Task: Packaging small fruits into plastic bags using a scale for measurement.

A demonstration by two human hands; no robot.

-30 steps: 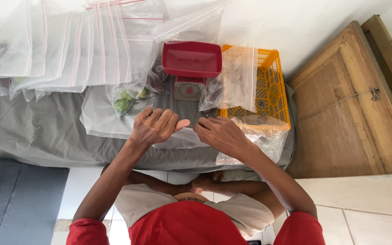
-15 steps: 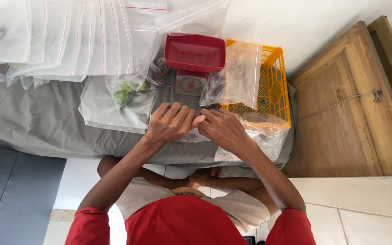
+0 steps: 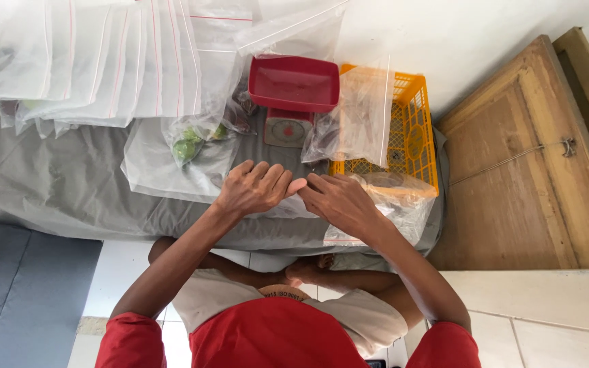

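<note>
My left hand (image 3: 255,189) and my right hand (image 3: 339,202) meet fingertip to fingertip over a clear plastic bag (image 3: 288,206) lying flat on the grey cloth (image 3: 69,197). Both hands pinch or press the bag's top edge; the exact grip is hidden by the fingers. Just beyond the hands stands a small kitchen scale (image 3: 288,128) with a red tray (image 3: 294,83) on top. A clear bag holding green fruit (image 3: 189,144) lies to the left of the scale.
Many clear zip bags (image 3: 103,61) fan out at the back left. An orange plastic crate (image 3: 410,129) with bags draped over it stands right of the scale. A wooden door (image 3: 533,163) lies to the right. My crossed legs are below the cloth's edge.
Both hands have stayed together on the flat bag. They have shifted slightly to the right and nearer the scale.
</note>
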